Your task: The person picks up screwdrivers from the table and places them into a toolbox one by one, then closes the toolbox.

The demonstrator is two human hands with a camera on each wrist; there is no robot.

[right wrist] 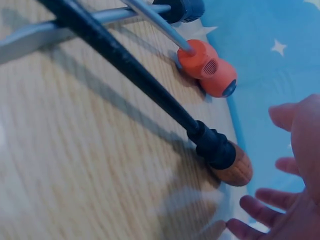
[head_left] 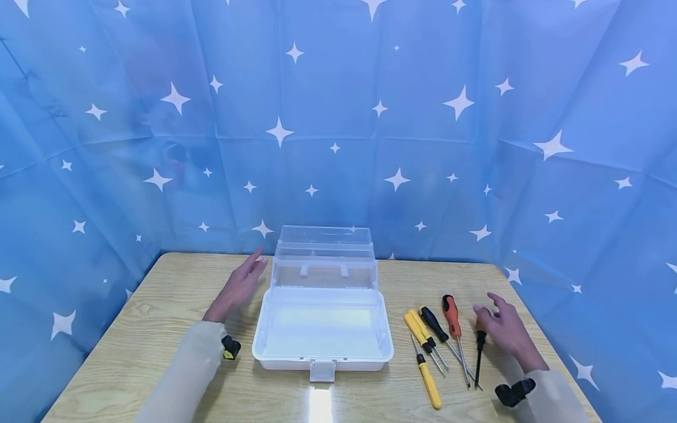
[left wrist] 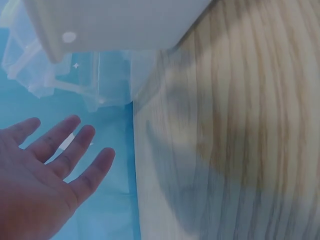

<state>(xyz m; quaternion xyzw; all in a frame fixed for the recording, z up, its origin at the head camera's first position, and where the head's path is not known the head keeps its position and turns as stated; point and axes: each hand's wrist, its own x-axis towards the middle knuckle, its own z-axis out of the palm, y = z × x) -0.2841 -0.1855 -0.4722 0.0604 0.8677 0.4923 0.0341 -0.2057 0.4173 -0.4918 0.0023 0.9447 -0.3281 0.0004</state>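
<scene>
Screwdriver with a brown handle and black shaft (head_left: pixel 480 341) is lying at the right end of the tool group, handle pointing far, tip pointing near. Right hand (head_left: pixel 505 326) is hovering just beside its handle, fingers loosely bent and gripping nothing; right wrist view is showing a gap between them. Red-and-black screwdriver (head_left: pixel 451 317) is lying just left, then a black-handled one (head_left: pixel 433 324), its silver shaft running near-right and crossing under the red one's and the brown one's shafts. Two yellow-handled screwdrivers (head_left: pixel 419 330) are sitting side by side further left; a third yellow one (head_left: pixel 429 385) is lying nearer, handle pointing near. White box (head_left: pixel 285 364) is standing left of the tools, clear lid (head_left: pixel 325 273) leaning up at the far side, front latch (head_left: pixel 322 371) hanging open. Left hand (head_left: pixel 243 288) is hanging left of the lid, fingers extended and spread, holding nothing. Wood-grain surface (head_left: pixel 185 294) is carrying everything. Blue star-print curtain (head_left: pixel 338 106) is hanging behind.
</scene>
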